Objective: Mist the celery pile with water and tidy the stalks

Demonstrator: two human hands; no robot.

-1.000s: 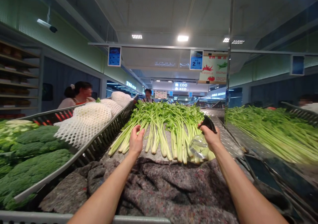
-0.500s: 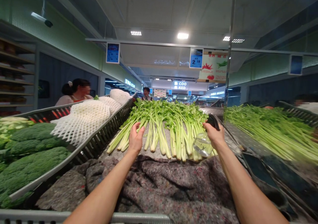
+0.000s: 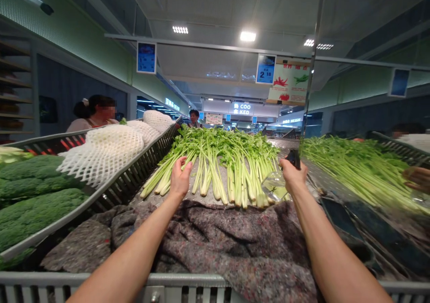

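Observation:
Bunches of celery (image 3: 215, 159) lie side by side on a sloped metal shelf, leaves to the back and pale stalk ends toward me. My right hand (image 3: 294, 173) is closed around the black head of a spray bottle (image 3: 273, 187). The clear body of the bottle sticks out to the left, over the stalk ends on the right. My left hand (image 3: 180, 176) hovers at the left part of the celery with its fingers apart and nothing in it; I cannot tell whether it touches the stalks. A grey-brown felt blanket (image 3: 235, 240) lies crumpled under my forearms.
To the left, a black slatted divider (image 3: 134, 173) borders broccoli (image 3: 43, 209) and vegetables in white foam nets (image 3: 104, 146). On the right a mirror (image 3: 356, 114) reflects the celery. A grey rail (image 3: 188, 279) runs along the front. Two people stand beyond the display.
The view has tilted and shifted slightly, so the display sits higher and more of the front rail shows. My right hand still holds the spray bottle, and my left hand stays open.

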